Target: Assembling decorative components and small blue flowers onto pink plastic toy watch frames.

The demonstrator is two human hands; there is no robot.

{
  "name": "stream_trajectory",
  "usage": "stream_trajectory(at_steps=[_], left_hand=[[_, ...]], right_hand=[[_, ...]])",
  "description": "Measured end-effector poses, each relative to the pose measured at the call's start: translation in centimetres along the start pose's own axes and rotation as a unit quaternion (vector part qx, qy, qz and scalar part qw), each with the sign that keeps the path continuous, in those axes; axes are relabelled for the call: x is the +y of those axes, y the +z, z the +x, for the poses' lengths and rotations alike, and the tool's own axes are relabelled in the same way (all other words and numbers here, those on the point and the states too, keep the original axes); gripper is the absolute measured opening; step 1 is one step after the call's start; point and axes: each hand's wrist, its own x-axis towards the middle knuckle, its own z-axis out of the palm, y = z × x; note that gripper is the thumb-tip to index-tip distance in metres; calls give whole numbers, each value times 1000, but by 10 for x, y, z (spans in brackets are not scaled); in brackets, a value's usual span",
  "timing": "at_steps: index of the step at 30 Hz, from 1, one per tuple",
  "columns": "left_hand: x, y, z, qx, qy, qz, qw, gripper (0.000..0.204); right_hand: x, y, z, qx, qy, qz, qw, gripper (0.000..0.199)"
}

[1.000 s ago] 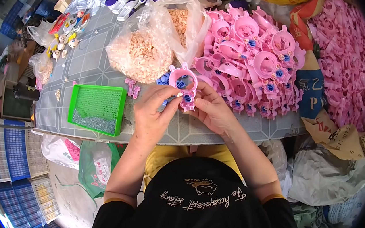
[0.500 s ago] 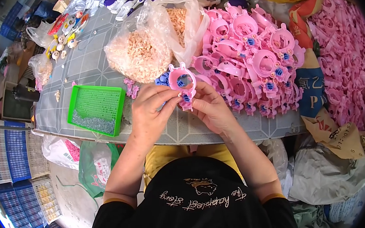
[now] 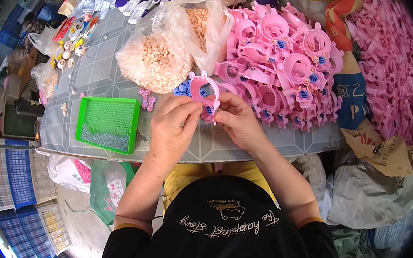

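Observation:
Over the near side of the table, my right hand (image 3: 238, 124) grips a pink ring-shaped plastic part (image 3: 214, 85) by its lower end, where a blue insert shows. The ring stands up and faces away. My left hand (image 3: 170, 127) has its thumb and forefinger pinched together against the left edge of that same lower end. Whatever lies between those left fingertips is too small to make out. Just behind the held part is a little pile of blue plastic pieces (image 3: 182, 88). Similar pink parts with blue inserts (image 3: 298, 70) are heaped to the right.
Clear plastic bags of small peach-coloured pieces (image 3: 155, 65) lie beyond my hands. A green tray (image 3: 134, 129) with tiny clear bits sits at left, beside loose pink pieces (image 3: 145, 99). More pink parts (image 3: 393, 73) fill a sack at far right. The grey table's (image 3: 199, 153) edge runs below my forearms.
The pink part tilts slightly more to the side, and both hands have shifted only a little. My left fingertips stay pressed at its lower end. The whole view has moved slightly.

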Motion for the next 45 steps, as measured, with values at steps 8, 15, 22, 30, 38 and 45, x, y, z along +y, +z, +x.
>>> stream_trajectory(at_steps=[8,15,22,30,38,45], left_hand=[[-3,5,-3,-3,-64,-74,995,14],[3,-3,11,-30,-119,-74,990,23],[-37,11,93,78,-62,-57,993,18],[-111,86,157,-221,-38,312,923,24],[-125,82,162,-253,-66,223,939,19],[-109,46,144,-117,-114,-22,986,25]], right_hand=[[7,-4,4,2,-52,-86,995,34],[-2,8,5,25,-23,20,999,35],[-12,1,4,-67,122,76,987,38],[-5,-2,6,-59,216,56,973,35],[-7,-5,8,-66,195,68,976,33],[-10,-4,6,-52,178,87,979,36]])
